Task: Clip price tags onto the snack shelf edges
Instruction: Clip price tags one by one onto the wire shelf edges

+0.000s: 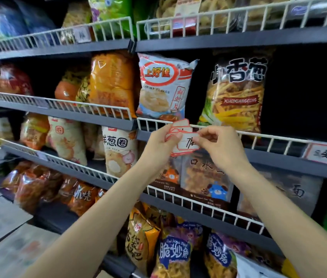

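From the head camera, the person's left hand [159,142] grips a small fanned stack of red-bordered price tags [178,128], thumb curled over them. Just to its right, the right hand [217,145] pinches the edge of one handwritten price tag [186,145] between thumb and fingertips, seemingly drawing it off the stack. Both hands hover directly in front of the white wire rail [259,135] of the middle shelf, with a shrimp flakes bag [163,85] just above the left hand and a green onion stick snack bag [237,91] up beyond the right. Farther right along the rail, another tag [324,154] is already mounted. The main risk seems to be the loose stack slipping from the left hand while the single tag is pulled free, scattering tags among the bags below. The tag could also end up under the wrong snack.
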